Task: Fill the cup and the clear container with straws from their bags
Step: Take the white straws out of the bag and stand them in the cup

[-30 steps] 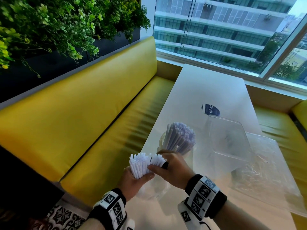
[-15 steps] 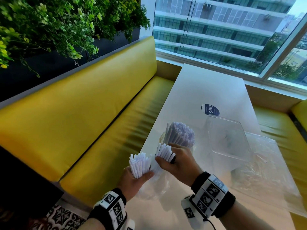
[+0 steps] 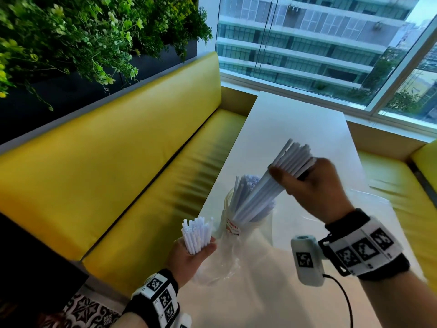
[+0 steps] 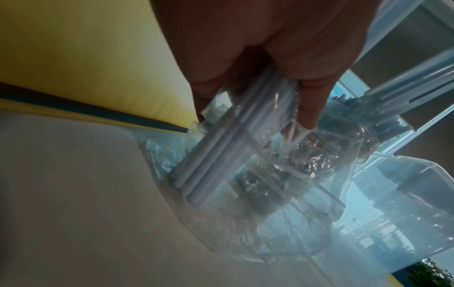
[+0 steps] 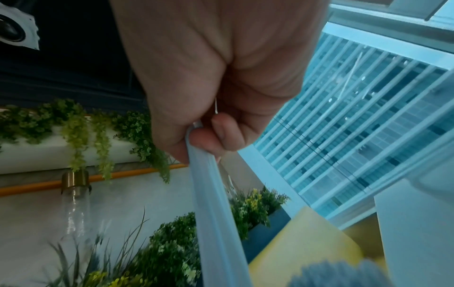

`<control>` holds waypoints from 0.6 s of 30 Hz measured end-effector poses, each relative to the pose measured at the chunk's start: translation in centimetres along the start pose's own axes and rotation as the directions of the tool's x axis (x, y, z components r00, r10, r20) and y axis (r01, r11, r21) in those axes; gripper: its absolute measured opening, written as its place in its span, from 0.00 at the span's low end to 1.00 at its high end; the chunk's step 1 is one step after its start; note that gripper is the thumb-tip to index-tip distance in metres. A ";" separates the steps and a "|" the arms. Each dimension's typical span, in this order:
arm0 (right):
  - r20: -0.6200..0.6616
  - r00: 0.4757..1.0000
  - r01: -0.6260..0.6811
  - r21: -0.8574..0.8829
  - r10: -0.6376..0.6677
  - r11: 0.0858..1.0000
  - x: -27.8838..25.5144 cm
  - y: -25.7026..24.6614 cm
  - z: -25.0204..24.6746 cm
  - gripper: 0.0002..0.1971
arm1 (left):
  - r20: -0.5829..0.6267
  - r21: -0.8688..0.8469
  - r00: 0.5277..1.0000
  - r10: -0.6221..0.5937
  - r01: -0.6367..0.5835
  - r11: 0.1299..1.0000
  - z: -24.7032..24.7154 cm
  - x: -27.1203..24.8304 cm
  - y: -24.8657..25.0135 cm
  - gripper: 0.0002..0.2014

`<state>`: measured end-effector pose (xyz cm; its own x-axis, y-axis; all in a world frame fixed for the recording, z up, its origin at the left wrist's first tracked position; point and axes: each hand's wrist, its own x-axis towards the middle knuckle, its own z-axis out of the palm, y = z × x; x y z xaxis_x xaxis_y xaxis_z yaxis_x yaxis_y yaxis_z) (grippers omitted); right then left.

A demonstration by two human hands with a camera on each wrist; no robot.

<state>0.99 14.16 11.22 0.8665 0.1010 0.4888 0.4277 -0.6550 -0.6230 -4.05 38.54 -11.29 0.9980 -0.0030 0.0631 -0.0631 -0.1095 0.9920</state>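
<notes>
Beside the yellow bench seat [image 3: 123,176], at the near left of the white worktop [image 3: 295,124], the left hand [image 3: 189,256] was seen with its fingers [image 4: 309,104] curled round a short-showing bunch of white straws [image 3: 196,233] gathered inside a clear, crinkled plastic bag [image 4: 245,213]; the bag's lower end rested on the worktop. Just to the right, the cup [image 3: 233,223], a clear round-walled vessel with a printed label, was already crowded with upright straws. Above and to the right of it, the right hand [image 3: 312,185] was clenched round a second bundle of straws [image 3: 272,185], held slantwise with its lower ends reaching into the cup's mouth.

The step was judged to be the lowering of that bundle into the cup. It would be done well if the bundle were brought nearer upright before release, the ends being guided past those already standing, and the grasp loosened gradually. The straws appeared smooth, thin-walled, matte tubes, light and liable to fan out or slide; the cup, being light plastic, could be tipped by a sideways push. The clear container [image 4: 405,203] was seen from the left wrist, glossy and rounded at the corners, just beyond the bag.
</notes>
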 end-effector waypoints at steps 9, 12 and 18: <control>0.019 0.999 -0.041 -0.130 0.044 0.991 0.9 1.7 1.3 0.20 | -0.034 -0.024 0.999 0.025 -0.026 0.999 0.0 0.0 -0.2 0.17; 0.141 0.980 -0.110 -0.185 0.138 0.976 -0.3 2.9 4.1 0.14 | -0.026 -0.019 1.000 0.005 -0.005 1.000 0.0 0.1 -0.2 0.09; 0.040 0.998 -0.052 -0.081 0.055 0.995 -1.3 2.9 5.6 0.40 | -0.026 -0.011 1.000 0.000 0.000 1.000 0.0 0.0 -0.1 0.08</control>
<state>2.50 16.33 5.36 0.8985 0.0949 0.4285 0.3599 -0.7181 -0.5957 -4.07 38.51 -11.35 0.9975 0.0231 0.0661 -0.0636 -0.0983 0.9931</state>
